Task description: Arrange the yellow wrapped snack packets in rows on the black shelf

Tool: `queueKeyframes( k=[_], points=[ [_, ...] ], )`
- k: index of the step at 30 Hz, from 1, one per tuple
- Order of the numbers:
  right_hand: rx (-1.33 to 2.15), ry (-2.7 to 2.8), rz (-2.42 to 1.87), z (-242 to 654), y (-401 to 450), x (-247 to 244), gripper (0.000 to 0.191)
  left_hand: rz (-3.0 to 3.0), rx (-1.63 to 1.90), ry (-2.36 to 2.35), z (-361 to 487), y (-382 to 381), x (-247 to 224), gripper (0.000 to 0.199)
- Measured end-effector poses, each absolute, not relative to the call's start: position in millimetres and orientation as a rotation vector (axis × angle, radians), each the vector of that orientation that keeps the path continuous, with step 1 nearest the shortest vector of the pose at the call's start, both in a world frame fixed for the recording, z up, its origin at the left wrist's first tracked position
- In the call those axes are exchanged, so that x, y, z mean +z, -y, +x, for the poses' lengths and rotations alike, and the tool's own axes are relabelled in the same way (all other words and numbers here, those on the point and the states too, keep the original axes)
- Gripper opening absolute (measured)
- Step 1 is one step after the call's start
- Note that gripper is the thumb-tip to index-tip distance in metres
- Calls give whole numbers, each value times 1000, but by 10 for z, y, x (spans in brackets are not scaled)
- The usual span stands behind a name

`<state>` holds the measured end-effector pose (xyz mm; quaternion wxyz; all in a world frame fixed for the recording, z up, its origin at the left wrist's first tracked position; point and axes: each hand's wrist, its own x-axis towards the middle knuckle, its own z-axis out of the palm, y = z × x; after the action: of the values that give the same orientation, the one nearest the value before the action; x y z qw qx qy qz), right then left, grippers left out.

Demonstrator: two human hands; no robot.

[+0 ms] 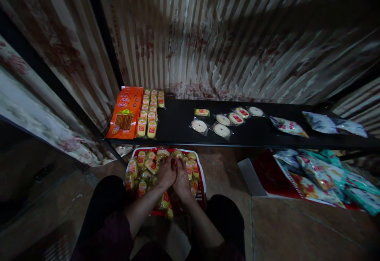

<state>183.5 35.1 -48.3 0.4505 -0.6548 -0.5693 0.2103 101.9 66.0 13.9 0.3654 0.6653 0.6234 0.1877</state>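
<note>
Left hand (166, 172) and right hand (180, 176) together over the basket (203, 174); I can't tell their grip from my remote screen. Behind basket's left, orange packets (127, 114); inside, yellow packs (141, 188); to its right, snack bags (320, 170).

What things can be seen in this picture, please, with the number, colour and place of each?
shelf: one, black, middle
posts: at least two, black, left
curtain: count unclear, brown-cream stripes, behind shelf
orange packets: several overlapping, shelf's left end
small packs: about a dozen, yellow, beside orange packets
single pack: one, yellow, mid-shelf
round packs: six, pale, two with red labels, mid-shelf
shelf bags: three, mostly whitish, shelf's right
basket: one, red-white, floor
basket packs: many, yellow, in basket
box: one, red-white, floor right
box bags: several, mixed colours, in box
floor: one, brown, below
legs: two, dark-clothed, beside basket
sleeves: dark, bottom
left hand, right hand: two, bare, over basket
</note>
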Motion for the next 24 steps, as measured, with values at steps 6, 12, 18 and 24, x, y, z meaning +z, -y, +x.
queueKeyframes(
  k=[6,12,18,24],
  points=[
    [507,1380,-1655,1855,-352,-434,46,1752,430,-1610,1046,-726,159,50],
    [505,1427,-1633,1888,-330,-422,53,1713,419,-1646,1032,-800,40,53],
    [560,1448,-1653,1898,-317,-282,49,1640,392,-1612,990,-828,84,51],
    [463,1425,-1642,1963,-309,-122,38,1506,598,-1538,945,-845,116,47]
  ],
)
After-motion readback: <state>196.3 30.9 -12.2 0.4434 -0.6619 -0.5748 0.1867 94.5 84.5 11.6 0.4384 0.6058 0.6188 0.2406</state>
